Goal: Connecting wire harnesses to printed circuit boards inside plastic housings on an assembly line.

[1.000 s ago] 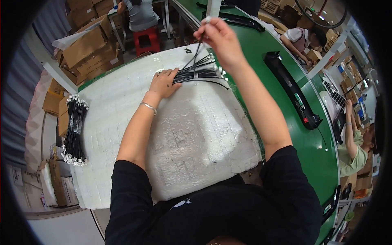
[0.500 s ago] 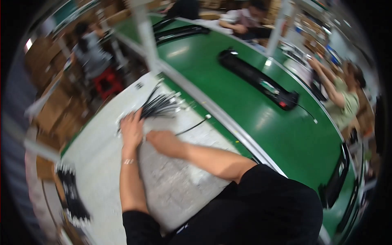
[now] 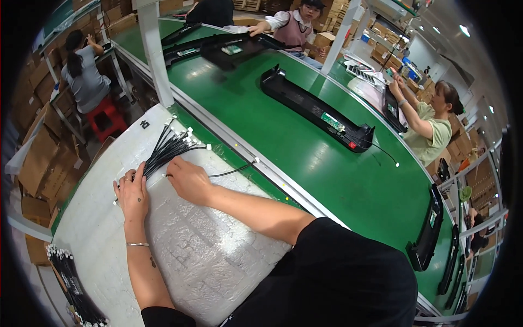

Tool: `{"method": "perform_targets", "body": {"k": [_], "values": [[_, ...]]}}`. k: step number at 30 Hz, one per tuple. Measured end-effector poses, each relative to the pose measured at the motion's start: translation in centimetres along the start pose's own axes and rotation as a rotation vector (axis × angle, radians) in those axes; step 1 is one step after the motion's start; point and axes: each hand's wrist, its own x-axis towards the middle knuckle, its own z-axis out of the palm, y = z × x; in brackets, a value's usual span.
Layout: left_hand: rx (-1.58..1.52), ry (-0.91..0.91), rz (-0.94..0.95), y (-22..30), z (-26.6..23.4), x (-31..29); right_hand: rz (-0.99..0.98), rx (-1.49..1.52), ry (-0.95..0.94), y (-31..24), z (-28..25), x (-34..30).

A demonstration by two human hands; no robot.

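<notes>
A fanned bundle of black cables [image 3: 159, 154] with white plugs lies on the white padded work surface [image 3: 218, 272]. My left hand [image 3: 133, 199] is closed around the near end of that bundle, its fingers partly hiding it. Just right of it, my right hand [image 3: 189, 181] pinches one single black cable [image 3: 231, 174]. One white plug of this cable [image 3: 256, 160] points toward the green belt; a small light tip shows at the hand's left side. The fingertips of the right hand are partly hidden.
Beyond a metal rail [image 3: 234, 143] runs a green conveyor belt [image 3: 229, 98] carrying long black casings [image 3: 310, 109] with green boards. Another cable bundle [image 3: 76, 283] lies at the lower left. A white post [image 3: 154, 60] stands at the table corner. Co-workers [image 3: 430, 122] sit around the belt.
The whole view has shifted and sharpened. My right hand is now farther forward beside the bundle, with the single cable. Across the belt, a co-worker's hand now touches a casing.
</notes>
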Motion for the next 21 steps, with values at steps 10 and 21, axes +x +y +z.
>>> {"method": "perform_targets", "body": {"k": [10, 21], "values": [[-0.010, 0.175, 0.100, -0.6, 1.5, 0.1, 0.254, -0.680, -0.059, 8.9, -8.4, 14.7], [-0.101, -0.018, 0.085, -0.9, 1.1, 2.5, 0.533, -0.913, -0.264, 23.6, -7.0, 19.1]]}}
